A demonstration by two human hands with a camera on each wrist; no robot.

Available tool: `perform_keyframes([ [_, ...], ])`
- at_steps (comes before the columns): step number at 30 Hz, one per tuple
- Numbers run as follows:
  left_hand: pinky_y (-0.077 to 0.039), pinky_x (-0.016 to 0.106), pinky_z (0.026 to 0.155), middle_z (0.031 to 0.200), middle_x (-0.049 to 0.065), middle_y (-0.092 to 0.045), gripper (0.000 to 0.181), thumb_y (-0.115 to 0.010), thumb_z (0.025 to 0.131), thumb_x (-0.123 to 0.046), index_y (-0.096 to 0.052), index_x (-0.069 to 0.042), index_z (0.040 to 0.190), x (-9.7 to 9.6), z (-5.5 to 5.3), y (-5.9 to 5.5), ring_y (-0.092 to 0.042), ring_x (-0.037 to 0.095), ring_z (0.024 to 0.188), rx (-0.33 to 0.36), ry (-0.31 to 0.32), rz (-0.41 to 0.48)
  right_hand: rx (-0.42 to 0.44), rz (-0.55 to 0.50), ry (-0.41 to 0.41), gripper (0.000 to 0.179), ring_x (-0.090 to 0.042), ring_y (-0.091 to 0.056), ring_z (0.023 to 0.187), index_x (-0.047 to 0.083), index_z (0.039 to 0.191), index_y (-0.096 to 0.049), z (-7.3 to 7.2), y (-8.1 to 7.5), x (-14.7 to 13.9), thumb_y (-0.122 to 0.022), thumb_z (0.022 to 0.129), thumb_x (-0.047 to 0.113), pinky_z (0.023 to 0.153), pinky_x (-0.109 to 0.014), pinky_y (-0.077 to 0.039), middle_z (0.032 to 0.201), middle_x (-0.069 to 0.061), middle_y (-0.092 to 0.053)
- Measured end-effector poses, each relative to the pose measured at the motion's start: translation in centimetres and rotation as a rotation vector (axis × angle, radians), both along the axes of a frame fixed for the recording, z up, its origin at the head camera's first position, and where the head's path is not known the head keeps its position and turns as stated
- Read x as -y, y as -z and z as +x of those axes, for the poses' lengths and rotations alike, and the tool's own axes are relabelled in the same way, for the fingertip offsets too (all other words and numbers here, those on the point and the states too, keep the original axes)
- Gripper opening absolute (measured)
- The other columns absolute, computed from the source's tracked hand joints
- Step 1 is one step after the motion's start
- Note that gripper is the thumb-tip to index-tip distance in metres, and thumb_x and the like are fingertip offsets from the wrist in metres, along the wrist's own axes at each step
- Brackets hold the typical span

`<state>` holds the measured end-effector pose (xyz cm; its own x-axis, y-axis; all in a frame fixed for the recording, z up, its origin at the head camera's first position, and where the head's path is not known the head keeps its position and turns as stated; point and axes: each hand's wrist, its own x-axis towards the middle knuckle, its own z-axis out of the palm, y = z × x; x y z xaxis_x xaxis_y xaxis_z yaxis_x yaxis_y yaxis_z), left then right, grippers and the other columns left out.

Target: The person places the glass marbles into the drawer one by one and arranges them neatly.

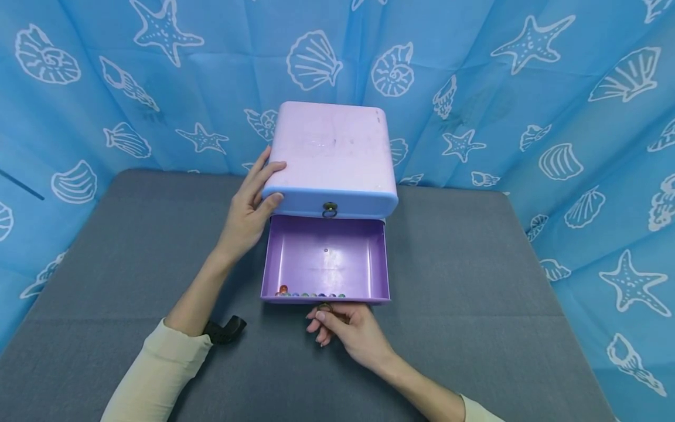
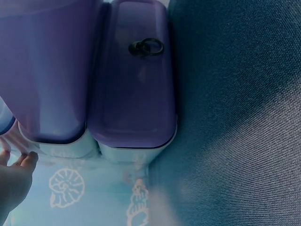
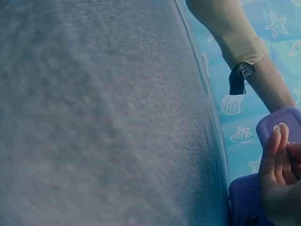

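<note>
A small drawer cabinet [image 1: 332, 146] with a pale pink top stands on the grey table. Its blue upper drawer [image 1: 364, 204], with a metal ring, is closed. Below it a purple drawer [image 1: 327, 246] is pulled well out, with several coloured marbles [image 1: 313, 295] along its front wall. My left hand [image 1: 244, 217] rests against the cabinet's left side, fingers extended by the top and thumb at the blue drawer's front corner. My right hand [image 1: 358, 334] pinches the purple drawer's ring pull [image 1: 324, 307] between thumb and fingers; the ring is partly hidden.
A lower purple drawer [image 2: 134, 89] with its own ring sits closed near the tabletop in the left wrist view. Blue curtain [image 1: 459, 70] with shell prints hangs behind and beside the grey table [image 1: 464, 281]. A black strap [image 1: 225, 330] sits at the left wrist.
</note>
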<state>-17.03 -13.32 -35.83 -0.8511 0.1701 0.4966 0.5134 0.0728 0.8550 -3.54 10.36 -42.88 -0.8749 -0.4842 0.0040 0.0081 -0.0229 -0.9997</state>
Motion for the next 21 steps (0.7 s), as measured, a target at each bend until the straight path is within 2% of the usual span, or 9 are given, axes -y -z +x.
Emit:
perform_keyframes([
  [3, -0.035, 0.041, 0.115, 0.166, 0.007, -0.015, 0.046, -0.054, 0.1, 0.003, -0.046, 0.0, 0.145, 0.0, 0.0, 0.0, -0.021, 0.023, 0.15, 0.002, -0.01, -0.011, -0.029, -0.005, -0.016, 0.024, -0.009, -0.065, 0.068, -0.012, 0.106, -0.067, -0.3, -0.2, 0.0, -0.054, 0.103, 0.008, 0.063, -0.034, -0.06, 0.088, -0.026, -0.07],
  [5, -0.035, 0.041, 0.114, 0.166, 0.002, -0.016, 0.047, -0.055, 0.1, 0.001, -0.047, -0.004, 0.146, 0.1, -0.4, 0.5, -0.022, 0.02, 0.149, -0.002, -0.013, -0.017, -0.032, -0.005, -0.02, 0.024, -0.009, -0.065, 0.068, -0.012, 0.106, -0.067, -0.6, -0.4, -0.1, -0.054, 0.103, 0.009, 0.063, -0.034, -0.06, 0.088, -0.025, -0.07],
  [8, -0.037, 0.041, 0.113, 0.165, -0.004, -0.017, 0.046, -0.055, 0.101, -0.004, -0.048, -0.009, 0.147, 0.2, -0.4, 0.7, -0.024, 0.018, 0.149, -0.004, -0.009, -0.023, -0.03, -0.004, -0.022, 0.024, -0.01, -0.066, 0.069, -0.011, 0.106, -0.067, -1.1, -0.7, -0.1, -0.054, 0.103, 0.01, 0.063, -0.034, -0.06, 0.088, -0.023, -0.07],
  [16, -0.043, 0.031, 0.108, 0.164, -0.007, -0.018, 0.045, -0.056, 0.102, -0.013, -0.049, -0.014, 0.147, 0.3, -0.4, 0.7, -0.03, 0.019, 0.146, -0.023, 0.0, -0.021, -0.015, 0.011, -0.034, 0.026, -0.012, -0.065, 0.069, -0.013, 0.106, -0.067, -2.6, -1.2, -0.3, -0.054, 0.103, 0.01, 0.063, -0.032, -0.06, 0.088, -0.024, -0.07],
  [21, -0.043, 0.036, 0.108, 0.164, -0.01, -0.018, 0.045, -0.056, 0.103, -0.013, -0.049, -0.015, 0.147, 0.3, -0.4, 0.8, -0.032, 0.019, 0.145, -0.013, -0.014, -0.041, -0.006, 0.024, -0.033, 0.028, -0.013, -0.065, 0.069, -0.013, 0.107, -0.066, -3.6, -1.5, -0.5, -0.055, 0.103, 0.012, 0.064, -0.032, -0.06, 0.088, -0.019, -0.071],
])
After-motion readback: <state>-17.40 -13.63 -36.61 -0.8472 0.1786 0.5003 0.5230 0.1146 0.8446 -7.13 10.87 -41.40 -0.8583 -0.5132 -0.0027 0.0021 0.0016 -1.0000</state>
